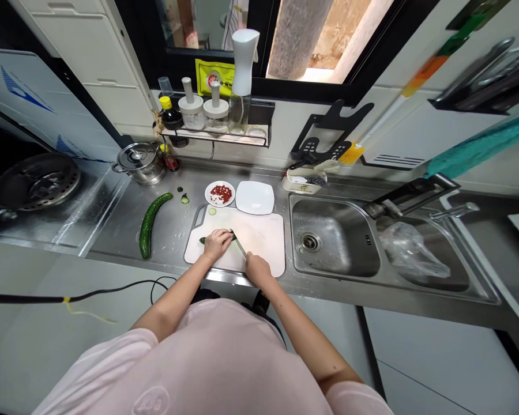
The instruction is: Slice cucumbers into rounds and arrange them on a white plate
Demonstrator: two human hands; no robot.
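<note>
On the white cutting board (263,236), a piece of cucumber (202,240) lies mostly hidden under my left hand (217,244), whose fingers are closed over it. My right hand (258,269) grips a knife (239,245) by its handle. The blade slants up and left, its tip beside my left fingertips at the cucumber's right end. A pale cucumber slice (212,211) rests near the board's upper left corner. Left of the board lies a long curved cucumber (148,225), with small cut-off ends (184,199) near its top.
Behind the board stand a plate of chopped red pieces (220,194) and a white square plate (255,197). A steel sink (337,253) is on the right, its second basin holding a plastic bag (410,248). A lidded pot (140,163) and a wok (37,181) are at left.
</note>
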